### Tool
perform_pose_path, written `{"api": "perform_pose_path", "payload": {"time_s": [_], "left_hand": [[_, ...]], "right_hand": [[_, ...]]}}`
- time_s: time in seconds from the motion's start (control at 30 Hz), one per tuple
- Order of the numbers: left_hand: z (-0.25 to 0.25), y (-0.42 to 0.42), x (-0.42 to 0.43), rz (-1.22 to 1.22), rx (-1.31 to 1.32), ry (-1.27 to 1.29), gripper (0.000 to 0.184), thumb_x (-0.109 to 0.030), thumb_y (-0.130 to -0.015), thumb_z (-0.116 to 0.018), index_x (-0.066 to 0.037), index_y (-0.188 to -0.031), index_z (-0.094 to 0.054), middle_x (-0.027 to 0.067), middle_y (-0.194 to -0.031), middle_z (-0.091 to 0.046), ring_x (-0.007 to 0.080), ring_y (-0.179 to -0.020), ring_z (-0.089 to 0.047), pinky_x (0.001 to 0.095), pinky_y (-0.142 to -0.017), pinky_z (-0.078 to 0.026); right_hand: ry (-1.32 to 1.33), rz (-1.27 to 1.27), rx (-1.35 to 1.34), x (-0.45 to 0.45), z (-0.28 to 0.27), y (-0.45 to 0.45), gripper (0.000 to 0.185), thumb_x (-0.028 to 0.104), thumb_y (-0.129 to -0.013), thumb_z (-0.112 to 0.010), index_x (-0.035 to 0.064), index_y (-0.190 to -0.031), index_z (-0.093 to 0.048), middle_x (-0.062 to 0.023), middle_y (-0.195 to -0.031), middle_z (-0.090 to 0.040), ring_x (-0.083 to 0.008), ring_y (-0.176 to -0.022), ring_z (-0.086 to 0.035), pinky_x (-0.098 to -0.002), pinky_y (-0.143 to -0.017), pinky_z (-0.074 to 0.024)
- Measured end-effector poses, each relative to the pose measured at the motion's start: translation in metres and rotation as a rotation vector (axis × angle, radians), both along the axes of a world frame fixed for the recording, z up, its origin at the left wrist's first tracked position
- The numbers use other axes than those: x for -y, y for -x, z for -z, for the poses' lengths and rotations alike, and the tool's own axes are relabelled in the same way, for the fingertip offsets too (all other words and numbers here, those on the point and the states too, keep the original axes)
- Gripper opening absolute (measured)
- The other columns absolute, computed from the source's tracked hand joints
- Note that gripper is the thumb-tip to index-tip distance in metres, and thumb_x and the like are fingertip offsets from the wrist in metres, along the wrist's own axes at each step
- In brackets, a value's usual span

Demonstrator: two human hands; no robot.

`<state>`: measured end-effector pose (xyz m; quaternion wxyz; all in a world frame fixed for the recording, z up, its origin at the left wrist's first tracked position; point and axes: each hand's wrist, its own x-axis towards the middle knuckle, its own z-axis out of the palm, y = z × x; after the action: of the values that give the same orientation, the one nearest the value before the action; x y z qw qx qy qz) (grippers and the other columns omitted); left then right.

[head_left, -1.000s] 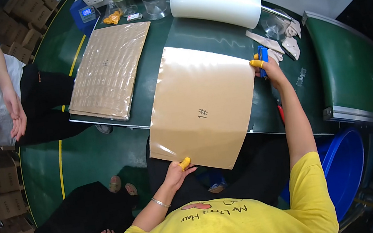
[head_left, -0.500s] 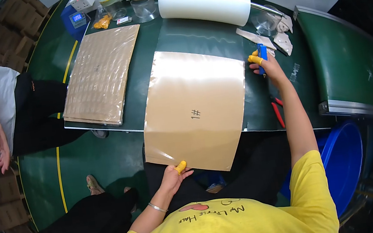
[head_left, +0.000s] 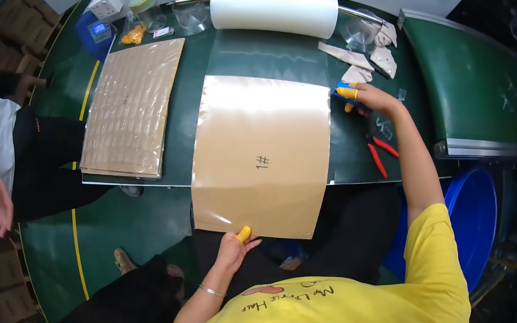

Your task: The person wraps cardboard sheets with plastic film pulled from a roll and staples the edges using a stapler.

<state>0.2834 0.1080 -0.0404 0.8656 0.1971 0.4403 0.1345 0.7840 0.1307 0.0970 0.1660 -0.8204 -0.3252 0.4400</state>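
Note:
A tan sheet marked "1#" (head_left: 254, 181), with a clear, shiny film over it, lies in front of me and juts past the table's front edge. My left hand (head_left: 236, 248) pinches its near edge, with a yellow cover on the thumb. Beyond the sheet's upper right corner, my right hand (head_left: 371, 96) is wrapped round a blue utility knife (head_left: 342, 90); its blade cannot be made out. Yellow covers sit on fingers of that hand too. Red-handled pliers (head_left: 378, 157) lie on the table below it.
A white film roll (head_left: 274, 9) spans the back on a metal rod. Wrapped tan sheets (head_left: 131, 113) are stacked at left. Cloth scraps (head_left: 356, 60) lie at the back right, near a green conveyor (head_left: 479, 80). A blue bin (head_left: 476, 224) stands at lower right. Other people are at left.
My right hand has moved left and slightly down with the utility knife, which has turned toward the sheet's corner. My left hand keeps its grip on the near edge. The view has shifted slightly.

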Motion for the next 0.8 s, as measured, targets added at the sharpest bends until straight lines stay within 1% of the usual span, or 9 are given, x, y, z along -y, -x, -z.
{"api": "perform_pose_path", "payload": {"time_s": [0.03,0.1,0.13,0.23,0.37,0.43,0.57,0.63,0.8], "left_hand": [[-0.002,-0.001,0.0,-0.007,0.004,-0.003,0.02,-0.015,-0.096,-0.053,-0.001,-0.109,-0.059,0.0092,-0.101,-0.065,0.0205,-0.093,-0.065,0.0384,-0.083,-0.056],[-0.007,-0.004,-0.002,-0.001,-0.022,0.009,0.019,-0.013,-0.096,-0.053,-0.002,-0.11,-0.06,0.0078,-0.102,-0.064,0.0187,-0.092,-0.064,0.0383,-0.083,-0.056],[-0.006,-0.004,-0.004,-0.004,-0.018,0.002,0.019,-0.013,-0.096,-0.053,-0.002,-0.11,-0.06,0.0078,-0.102,-0.064,0.0187,-0.092,-0.064,0.0383,-0.083,-0.056],[-0.004,-0.001,-0.001,0.002,-0.01,0.001,0.019,-0.012,-0.096,-0.052,-0.001,-0.111,-0.059,0.0083,-0.104,-0.064,0.019,-0.093,-0.064,0.0383,-0.083,-0.056],[-0.005,-0.002,-0.002,0.003,0.004,0.002,0.019,-0.011,-0.096,-0.053,-0.002,-0.111,-0.059,0.0085,-0.104,-0.064,0.0191,-0.093,-0.064,0.0388,-0.083,-0.056],[-0.005,-0.001,-0.002,0.001,0.002,0.005,0.019,-0.011,-0.096,-0.053,-0.002,-0.111,-0.059,0.0085,-0.104,-0.064,0.0191,-0.093,-0.064,0.0391,-0.083,-0.056],[-0.002,-0.001,-0.001,-0.003,0.007,0.002,0.018,-0.011,-0.095,-0.054,-0.003,-0.11,-0.06,0.0079,-0.102,-0.065,0.0184,-0.091,-0.064,0.0389,-0.083,-0.056],[-0.003,-0.002,0.0,-0.004,0.004,0.004,0.018,-0.011,-0.095,-0.055,-0.003,-0.11,-0.061,0.0076,-0.1,-0.066,0.018,-0.09,-0.065,0.0386,-0.082,-0.056],[0.001,-0.001,0.0,-0.013,0.014,0.003,0.017,-0.011,-0.095,-0.055,-0.004,-0.109,-0.061,0.007,-0.098,-0.066,0.0175,-0.088,-0.065,0.0381,-0.08,-0.057]], "right_hand": [[-0.003,-0.007,0.004,-0.006,-0.002,0.0,0.052,0.055,-0.087,-0.054,0.0075,-0.109,-0.056,-0.0047,-0.084,-0.066,-0.0064,-0.059,-0.051,-0.0228,-0.052,-0.0407],[0.109,-0.031,0.014,-0.016,-0.007,0.0,0.049,0.052,-0.09,-0.047,0.0071,-0.106,-0.058,-0.005,-0.087,-0.067,-0.0066,-0.056,-0.051,-0.0239,-0.053,-0.0422],[0.122,-0.083,0.009,-0.02,-0.007,-0.001,0.049,0.053,-0.091,-0.044,0.0087,-0.101,-0.061,-0.0042,-0.084,-0.067,-0.0055,-0.054,-0.051,-0.0231,-0.051,-0.0417],[0.128,-0.096,0.018,-0.026,-0.006,-0.004,0.051,0.055,-0.091,-0.043,0.0092,-0.099,-0.063,-0.0039,-0.081,-0.067,-0.0053,-0.053,-0.051,-0.0224,-0.048,-0.0411],[0.133,-0.083,-0.008,-0.029,-0.007,-0.006,0.052,0.054,-0.092,-0.041,0.0083,-0.103,-0.062,-0.0047,-0.081,-0.067,-0.0062,-0.053,-0.053,-0.0225,-0.047,-0.0429],[0.217,-0.105,0.091,-0.031,-0.01,-0.002,0.049,0.047,-0.097,-0.034,0.0087,-0.108,-0.063,-0.0054,-0.081,-0.068,-0.0077,-0.051,-0.052,-0.0221,-0.049,-0.0433],[0.208,-0.157,0.112,-0.029,-0.012,-0.005,0.053,0.049,-0.095,-0.036,0.005,-0.108,-0.062,-0.0074,-0.08,-0.068,-0.01,-0.052,-0.054,-0.0233,-0.049,-0.0447],[0.249,-0.16,0.179,-0.034,-0.018,-0.001,0.047,0.042,-0.093,-0.04,0.0024,-0.108,-0.06,-0.0092,-0.081,-0.068,-0.0118,-0.054,-0.06,-0.0235,-0.051,-0.0491],[0.334,-0.194,0.303,-0.046,-0.033,0.014,0.049,0.043,-0.092,-0.041,0.0001,-0.106,-0.061,-0.0112,-0.084,-0.068,-0.0139,-0.057,-0.063,-0.0243,-0.052,-0.0507]]}}
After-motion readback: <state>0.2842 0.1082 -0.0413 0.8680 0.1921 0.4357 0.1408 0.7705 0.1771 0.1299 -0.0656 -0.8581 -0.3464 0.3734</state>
